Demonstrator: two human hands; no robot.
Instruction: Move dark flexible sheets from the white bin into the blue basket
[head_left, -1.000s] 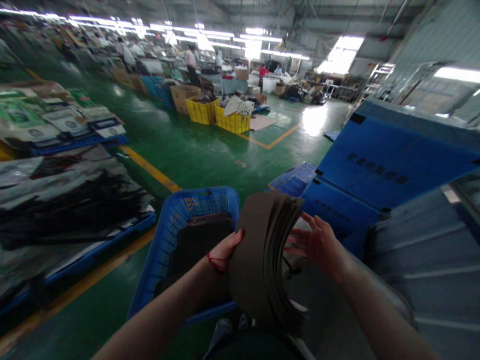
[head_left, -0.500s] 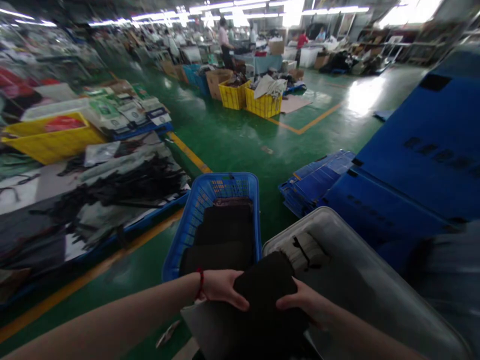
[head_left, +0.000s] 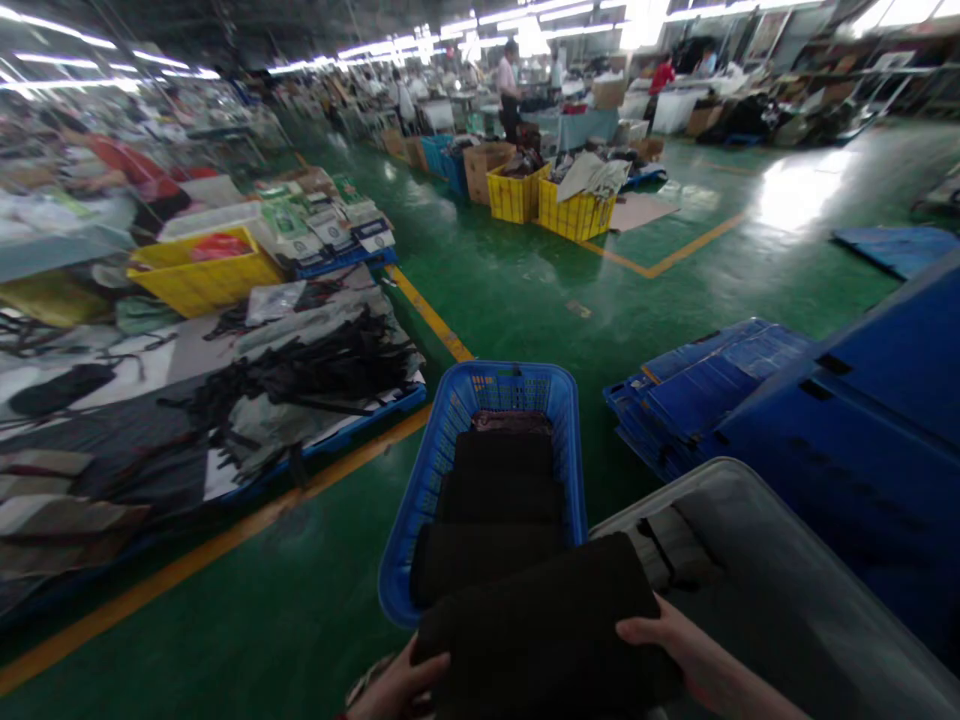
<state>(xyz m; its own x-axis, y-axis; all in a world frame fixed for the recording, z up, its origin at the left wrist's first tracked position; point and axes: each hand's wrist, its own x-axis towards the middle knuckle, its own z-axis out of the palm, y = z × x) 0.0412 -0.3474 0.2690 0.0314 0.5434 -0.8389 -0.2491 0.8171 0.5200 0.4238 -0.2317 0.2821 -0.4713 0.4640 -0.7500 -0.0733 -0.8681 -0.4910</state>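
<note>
A thick stack of dark brown flat pieces lies flat at the bottom of the view, gripped at both ends. My left hand clasps its left edge, fingers curled round it. My right hand holds the right edge, thumb on top. The stack hovers over the near end of a blue plastic basket that has more dark stacks laid in it. To the right stands a grey plastic bin with pale pieces inside.
Blue folded crates and a big blue panel stand right of the bin. A low pallet of black straps and bagged goods lies left, beyond a yellow floor line. Yellow baskets and other people are far off.
The stack went from bent upright between my hands to flat and low. My view swung left and my arms dropped mostly out of frame.
</note>
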